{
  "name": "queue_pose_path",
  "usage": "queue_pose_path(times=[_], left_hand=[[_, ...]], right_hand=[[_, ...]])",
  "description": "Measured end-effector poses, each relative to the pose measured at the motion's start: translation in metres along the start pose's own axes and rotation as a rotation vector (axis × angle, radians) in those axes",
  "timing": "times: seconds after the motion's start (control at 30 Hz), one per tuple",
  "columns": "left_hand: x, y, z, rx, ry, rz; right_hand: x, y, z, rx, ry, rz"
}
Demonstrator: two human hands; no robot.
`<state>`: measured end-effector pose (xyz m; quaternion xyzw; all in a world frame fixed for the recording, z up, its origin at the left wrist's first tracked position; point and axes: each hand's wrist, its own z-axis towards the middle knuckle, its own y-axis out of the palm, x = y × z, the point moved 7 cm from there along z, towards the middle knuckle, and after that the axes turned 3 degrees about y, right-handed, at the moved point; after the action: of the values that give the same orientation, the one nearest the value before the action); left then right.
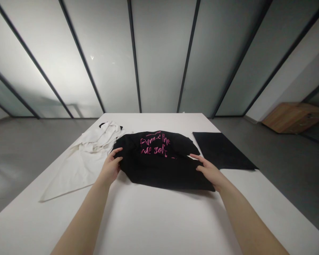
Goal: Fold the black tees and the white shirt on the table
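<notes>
A black T-shirt (159, 170) with pink lettering lies across the middle of the white table, its near part raised a little off the top. My left hand (113, 164) grips its left side, fingers bent around the fabric. At the right side, my right hand (208, 171) has hold of the near corner; the index finger stretches out over the cloth and the lower fingers are partly hidden. The shirt's back edge is bunched and uneven.
Crumpled white garments (93, 148) lie on the left of the table, with a bit of black cloth (103, 125) behind them. A flat, folded black cloth (223, 150) is at the right edge. Beyond the white table (154, 219) stand frosted glass panels (162, 56) and a wooden cabinet (295, 117).
</notes>
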<state>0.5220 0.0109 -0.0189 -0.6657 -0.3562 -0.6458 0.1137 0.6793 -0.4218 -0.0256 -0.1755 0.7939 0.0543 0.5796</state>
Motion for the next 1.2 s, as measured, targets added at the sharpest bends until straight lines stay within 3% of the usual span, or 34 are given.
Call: queue_pose_path(times=[0.1,0.23,0.3,0.37,0.47,0.53,0.63,0.73,0.8,0.93,1.03,1.13,1.2], left_hand=[[0.011,-0.027,0.012,0.02,-0.074,-0.006],[0.011,-0.046,0.009,-0.185,-0.238,0.218],[0.004,-0.05,0.004,-0.258,-0.272,0.414],[0.001,-0.049,0.004,-0.27,-0.193,0.596],[0.006,-0.042,0.012,-0.154,0.006,0.764],[0.013,-0.037,0.014,-0.01,0.139,0.803],[0.015,-0.023,0.01,0.086,0.249,0.736],[0.007,-0.006,0.0,0.009,0.264,0.667],[0.007,0.002,-0.009,0.012,0.327,0.774],[0.015,0.016,-0.025,0.126,0.508,1.05],[0.014,0.037,-0.032,-0.024,0.567,0.871],[-0.001,0.057,-0.036,-0.287,0.422,0.653],[-0.012,0.062,-0.04,-0.383,0.321,0.698]], right_hand=[[-0.01,-0.01,0.0,-0.042,-0.051,-0.011],[-0.012,-0.023,0.001,-0.079,-0.106,-0.1],[-0.003,-0.03,0.005,-0.03,-0.073,-0.183],[0.002,-0.04,0.01,0.099,-0.087,-0.313],[-0.007,-0.044,0.01,0.335,-0.282,-0.549],[-0.016,-0.032,0.006,0.388,-0.443,-0.677],[-0.023,-0.002,0.0,0.269,-0.581,-0.758],[-0.023,0.026,-0.007,0.13,-0.621,-0.804],[-0.023,0.04,-0.013,0.082,-0.644,-0.841],[-0.018,0.063,-0.022,-0.074,-0.669,-0.867],[-0.008,0.071,-0.024,-0.142,-0.606,-0.913],[-0.004,0.072,-0.025,-0.117,-0.574,-0.993],[-0.005,0.073,-0.026,-0.086,-0.56,-1.039]])
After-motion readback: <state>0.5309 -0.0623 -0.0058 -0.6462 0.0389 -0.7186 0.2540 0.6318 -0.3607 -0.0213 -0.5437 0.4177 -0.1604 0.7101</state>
